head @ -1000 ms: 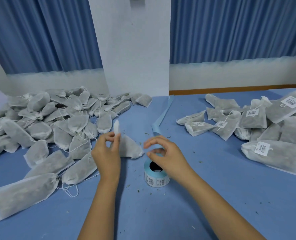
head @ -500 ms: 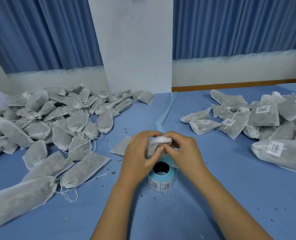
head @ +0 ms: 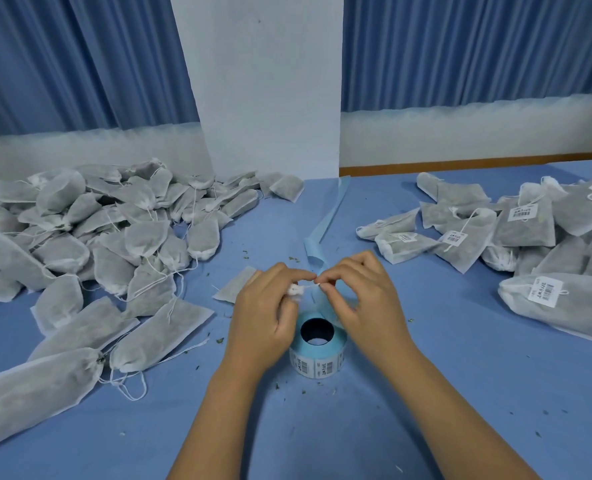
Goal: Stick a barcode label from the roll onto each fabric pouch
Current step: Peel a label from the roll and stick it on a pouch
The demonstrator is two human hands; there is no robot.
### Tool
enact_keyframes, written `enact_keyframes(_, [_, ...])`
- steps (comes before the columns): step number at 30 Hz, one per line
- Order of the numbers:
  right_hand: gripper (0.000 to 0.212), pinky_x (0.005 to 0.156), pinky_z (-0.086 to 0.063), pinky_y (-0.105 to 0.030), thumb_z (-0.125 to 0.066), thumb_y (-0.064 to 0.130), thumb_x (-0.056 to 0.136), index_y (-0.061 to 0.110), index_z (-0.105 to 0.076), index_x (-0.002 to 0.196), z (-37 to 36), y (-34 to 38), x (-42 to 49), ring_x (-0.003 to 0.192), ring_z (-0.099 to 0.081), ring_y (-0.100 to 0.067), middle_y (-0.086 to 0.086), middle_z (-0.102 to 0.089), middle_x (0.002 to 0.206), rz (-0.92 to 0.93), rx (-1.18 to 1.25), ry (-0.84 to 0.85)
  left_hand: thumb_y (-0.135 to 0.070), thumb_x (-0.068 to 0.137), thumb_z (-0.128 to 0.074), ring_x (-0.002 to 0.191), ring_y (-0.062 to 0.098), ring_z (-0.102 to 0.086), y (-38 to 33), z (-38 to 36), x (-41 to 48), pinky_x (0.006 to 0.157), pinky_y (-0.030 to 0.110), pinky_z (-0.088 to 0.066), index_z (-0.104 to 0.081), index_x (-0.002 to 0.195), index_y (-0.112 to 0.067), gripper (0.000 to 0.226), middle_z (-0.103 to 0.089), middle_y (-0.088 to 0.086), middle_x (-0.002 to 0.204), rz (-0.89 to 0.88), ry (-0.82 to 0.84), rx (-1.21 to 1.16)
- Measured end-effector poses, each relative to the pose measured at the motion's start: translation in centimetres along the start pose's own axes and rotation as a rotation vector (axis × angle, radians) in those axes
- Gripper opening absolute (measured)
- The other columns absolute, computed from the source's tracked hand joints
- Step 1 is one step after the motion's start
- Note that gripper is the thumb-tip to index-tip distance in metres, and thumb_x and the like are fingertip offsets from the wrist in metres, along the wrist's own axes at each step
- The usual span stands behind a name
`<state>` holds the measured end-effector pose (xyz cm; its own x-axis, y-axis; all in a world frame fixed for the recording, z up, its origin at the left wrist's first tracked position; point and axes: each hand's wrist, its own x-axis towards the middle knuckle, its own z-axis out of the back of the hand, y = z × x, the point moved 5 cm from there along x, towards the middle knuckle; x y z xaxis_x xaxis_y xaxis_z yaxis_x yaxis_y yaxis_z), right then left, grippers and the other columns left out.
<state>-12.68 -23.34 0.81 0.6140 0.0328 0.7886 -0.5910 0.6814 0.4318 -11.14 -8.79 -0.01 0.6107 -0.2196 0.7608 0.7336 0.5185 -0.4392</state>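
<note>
The fabric pouch [head: 236, 288] is held just above the tabletop [head: 443, 393]. Its bunched white neck sits in the curled fingers of the left hand [head: 263, 313], and its flat grey body sticks out past that hand's far left side. The right hand [head: 360, 299] is fingertip to fingertip with the left, its thumb and forefinger pinching a white strand [head: 309, 285] that runs from the pouch's neck; the other fingers are loosely bent. Whether a label is also in that pinch cannot be told.

Directly under and between the two hands stands the label roll [head: 317, 351], on end with its hollow core facing up and barcodes showing on its near side. The blue backing strip [head: 326, 220] trails from beyond the fingertips towards the wall.

Well out to the left of the left hand lies a heap of unlabelled pouches [head: 80, 244]. Well out to the right of the right hand lie labelled pouches [head: 523, 233], each with a white barcode sticker. Dark crumbs [head: 277, 387] are scattered on the tabletop near the wrists.
</note>
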Motion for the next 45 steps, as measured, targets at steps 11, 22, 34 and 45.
enact_keyframes(11, [0.013, 0.082, -0.023, -0.023, -0.061, 0.023, 0.088, 0.019, -0.071, 0.080, 2.1, -0.4, 0.0, 0.083, -0.046, -0.016, 0.010, -0.066, 0.076, 0.049, -0.306, -0.256, -0.030, 0.092, -0.057, 0.068, 0.004, -0.056, 0.1, 0.9, 0.0, 0.062, 0.017, -0.040, -0.066, 0.077, -0.011, 0.026, -0.062, -0.009, 0.073, 0.041, -0.049, -0.027])
enact_keyframes(22, [0.002, 0.092, -0.022, -0.022, -0.074, 0.021, 0.079, 0.022, -0.075, 0.078, 1.6, -1.2, -0.2, 0.088, -0.049, -0.014, 0.018, -0.065, 0.076, -0.248, 0.000, -0.153, -0.023, 0.084, -0.064, 0.093, 0.019, -0.071, 0.3, 1.4, -0.5, 0.084, 0.025, -0.053, -0.077, 0.079, -0.027, 0.014, -0.077, 0.000, 0.088, 0.293, -0.023, -0.853])
enact_keyframes(34, [0.012, 0.086, -0.026, -0.029, -0.067, 0.019, 0.084, 0.017, -0.074, 0.075, 1.1, 2.2, -0.1, 0.083, -0.051, -0.015, 0.008, -0.066, 0.077, 0.192, -0.098, -0.059, -0.004, 0.079, -0.076, 0.087, 0.001, -0.069, 0.7, 0.6, -0.5, 0.082, 0.019, -0.052, -0.079, 0.086, -0.012, 0.011, -0.074, -0.009, 0.092, 0.090, 0.127, -0.202])
enact_keyframes(45, [0.006, 0.090, -0.026, -0.029, -0.073, 0.015, 0.080, 0.014, -0.071, 0.074, 0.4, 0.2, -0.2, 0.086, -0.053, -0.018, 0.007, -0.067, 0.077, -0.190, 0.047, 0.024, -0.014, 0.080, -0.074, 0.084, 0.010, -0.066, 0.3, 1.4, -0.6, 0.078, 0.019, -0.047, -0.074, 0.080, -0.020, 0.006, -0.068, -0.009, 0.086, 0.207, -0.141, -0.307])
